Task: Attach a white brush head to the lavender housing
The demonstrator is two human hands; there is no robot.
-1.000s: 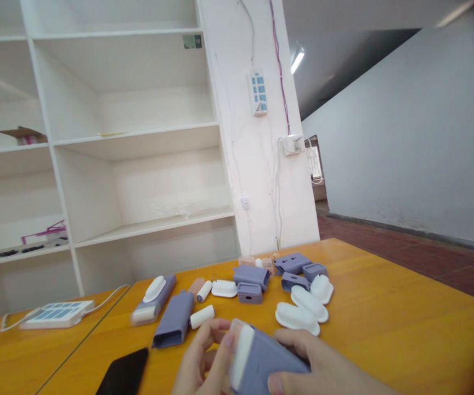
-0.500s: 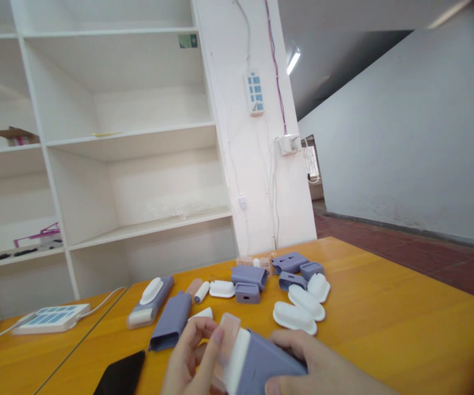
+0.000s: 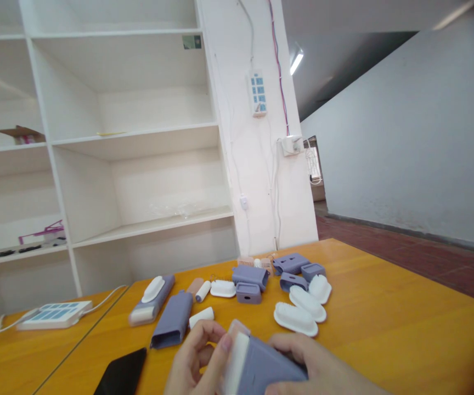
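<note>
Translucent plastic cap (image 3: 231,359), pinched by left hand (image 3: 198,356), is brought nearer white-ended purple boxy case (image 3: 267,363) grasped by right hand (image 3: 315,361); seemingly nearly seated.

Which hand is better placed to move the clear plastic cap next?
Probably the left hand: its fingers touch the translucent pinkish plastic cap, while the right hand holds the purple rectangular case.

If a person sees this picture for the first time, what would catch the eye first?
Probably the purple-grey case at the bottom centre, held in the right hand, while the left hand grips a clear cap at the case's white end. Next, perhaps, three white oblong pieces farther back on the orange table, right of the picture's centre.
</note>
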